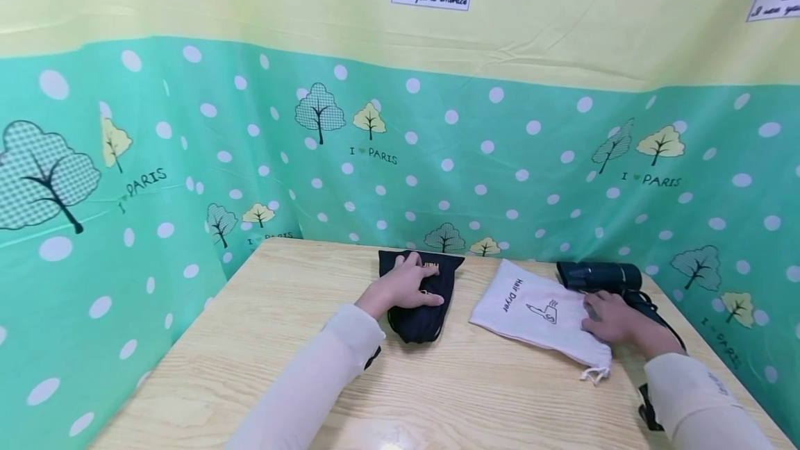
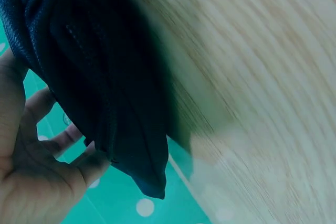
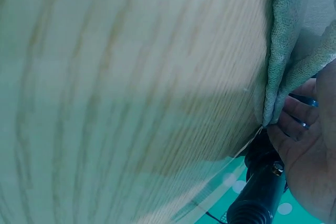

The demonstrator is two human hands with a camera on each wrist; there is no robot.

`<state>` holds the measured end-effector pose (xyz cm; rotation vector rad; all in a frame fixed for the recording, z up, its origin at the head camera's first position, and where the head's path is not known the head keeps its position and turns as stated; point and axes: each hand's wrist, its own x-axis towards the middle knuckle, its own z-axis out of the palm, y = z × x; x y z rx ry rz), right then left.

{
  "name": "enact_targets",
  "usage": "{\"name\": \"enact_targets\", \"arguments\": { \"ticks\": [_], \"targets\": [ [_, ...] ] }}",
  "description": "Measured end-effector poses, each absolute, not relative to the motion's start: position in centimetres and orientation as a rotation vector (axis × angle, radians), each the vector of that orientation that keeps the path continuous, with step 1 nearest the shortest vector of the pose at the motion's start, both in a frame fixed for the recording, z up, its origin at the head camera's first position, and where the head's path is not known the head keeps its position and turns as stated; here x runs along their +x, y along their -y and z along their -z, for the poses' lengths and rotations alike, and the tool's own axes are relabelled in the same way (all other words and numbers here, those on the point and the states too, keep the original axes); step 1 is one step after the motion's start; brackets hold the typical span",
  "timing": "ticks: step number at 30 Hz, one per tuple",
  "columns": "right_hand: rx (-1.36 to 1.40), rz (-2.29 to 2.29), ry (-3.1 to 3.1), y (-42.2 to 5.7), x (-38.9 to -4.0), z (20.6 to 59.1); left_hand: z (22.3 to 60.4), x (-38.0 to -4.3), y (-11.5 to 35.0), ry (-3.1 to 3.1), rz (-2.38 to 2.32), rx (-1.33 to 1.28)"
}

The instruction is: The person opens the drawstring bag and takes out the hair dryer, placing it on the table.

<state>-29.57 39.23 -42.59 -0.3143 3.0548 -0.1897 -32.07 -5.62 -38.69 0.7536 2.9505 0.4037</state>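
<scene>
A black fabric pouch lies at the back middle of the wooden table. My left hand rests flat on top of it with the fingers spread; in the left wrist view the dark pouch fills the space beside that hand. To the right lies a white drawstring bag printed "Hair Dryer". My right hand lies on its right edge, and the fingers touch the bag's cloth. A black hair dryer lies just behind that hand, its body close to the palm.
A green and yellow printed curtain walls the table at the back and on both sides. The dryer's black cord runs along the right edge toward me. Bare wood stretches across the front and left of the table.
</scene>
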Motion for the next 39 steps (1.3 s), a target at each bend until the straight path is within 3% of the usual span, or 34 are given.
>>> {"name": "enact_targets", "arguments": {
  "ticks": [39],
  "targets": [
    [-0.351, 0.113, -3.050, -39.1, -29.7, 42.5, 38.6, -28.0, 1.2, -2.955, -0.384, 0.763]
  ]
}}
